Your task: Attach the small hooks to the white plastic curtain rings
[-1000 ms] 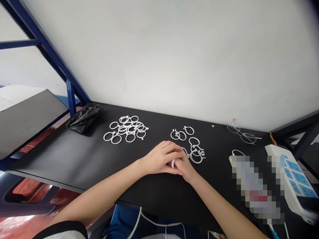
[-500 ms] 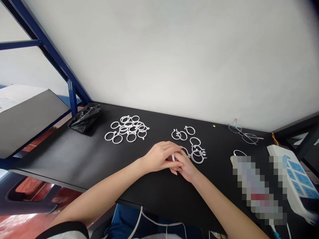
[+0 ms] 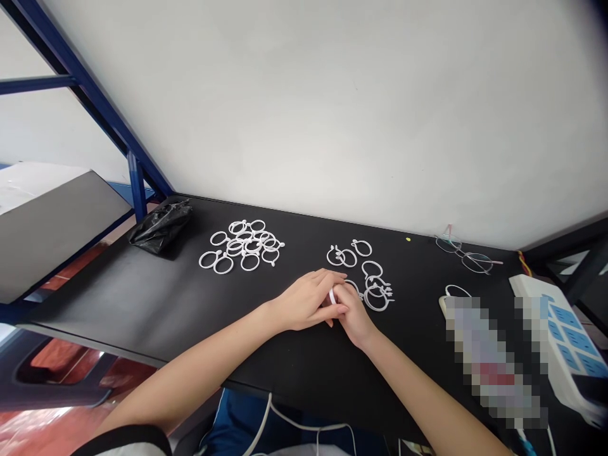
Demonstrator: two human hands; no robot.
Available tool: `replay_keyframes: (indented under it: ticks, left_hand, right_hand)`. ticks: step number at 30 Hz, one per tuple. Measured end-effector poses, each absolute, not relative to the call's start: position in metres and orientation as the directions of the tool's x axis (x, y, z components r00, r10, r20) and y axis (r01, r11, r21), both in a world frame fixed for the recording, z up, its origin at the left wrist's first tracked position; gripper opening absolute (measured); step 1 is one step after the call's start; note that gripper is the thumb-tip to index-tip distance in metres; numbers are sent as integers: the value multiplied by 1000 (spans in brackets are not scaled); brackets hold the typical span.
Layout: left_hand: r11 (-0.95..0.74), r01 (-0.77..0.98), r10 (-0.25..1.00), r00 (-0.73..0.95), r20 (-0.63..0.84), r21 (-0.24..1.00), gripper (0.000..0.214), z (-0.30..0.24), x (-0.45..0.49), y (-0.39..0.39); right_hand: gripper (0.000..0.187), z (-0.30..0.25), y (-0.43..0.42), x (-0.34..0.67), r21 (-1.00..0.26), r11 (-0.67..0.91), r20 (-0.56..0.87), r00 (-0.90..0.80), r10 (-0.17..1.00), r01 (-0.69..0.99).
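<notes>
My left hand [image 3: 304, 300] and my right hand [image 3: 352, 314] are pressed together above the front of the black desk [image 3: 304, 386]. Both are closed around one white curtain ring [image 3: 332, 296], of which only a short arc shows between the fingers. Just behind my right hand lies a loose group of white curtain rings [image 3: 376, 299], several with small eyelets or open tabs sticking out. Farther left, a denser pile of white curtain rings [image 3: 250, 261] lies overlapping on the desk.
A crumpled black plastic bag [image 3: 161, 226] sits at the desk's far left. Eyeglasses [image 3: 476, 263] lie near the wall. On the right are a blurred-out phone-like object [image 3: 494, 361] with a cable and a white power strip [image 3: 536, 297]. A blue metal frame [image 3: 137, 183] stands at left.
My fingers have shifted slightly around the curtain ring, and my right fingertips have drawn in under the left hand. The ring piles have not moved.
</notes>
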State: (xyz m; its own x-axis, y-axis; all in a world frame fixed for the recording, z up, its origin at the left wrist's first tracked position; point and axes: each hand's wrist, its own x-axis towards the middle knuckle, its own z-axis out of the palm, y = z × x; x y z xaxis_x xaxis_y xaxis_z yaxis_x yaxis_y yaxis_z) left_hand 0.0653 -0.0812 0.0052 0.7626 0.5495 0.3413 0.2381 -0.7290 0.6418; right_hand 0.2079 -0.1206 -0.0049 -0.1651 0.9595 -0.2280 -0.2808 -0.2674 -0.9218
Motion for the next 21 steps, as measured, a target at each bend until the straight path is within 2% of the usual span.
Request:
replay_keyframes:
  ticks: [8, 12, 18, 21]
  left_hand:
    - [-688, 289, 597, 747, 293, 666, 39, 6, 66, -77]
    - [-676, 317, 619, 734, 280, 665, 42, 5, 66, -76]
    - [-671, 336, 642, 709, 292, 661, 44, 2, 65, -74]
    - [-659, 333, 653, 698, 294, 675, 47, 1, 66, -74]
  right_hand:
    - [43, 1, -111, 214, -769, -383, -290, -253, 923, -512]
    - [43, 1, -109, 215, -706, -435, -335, -277, 901, -559]
    - [46, -1, -109, 216, -689, -433, -313, -300, 901, -582]
    - [46, 1, -111, 213, -720, -404, -286, -288, 914, -565]
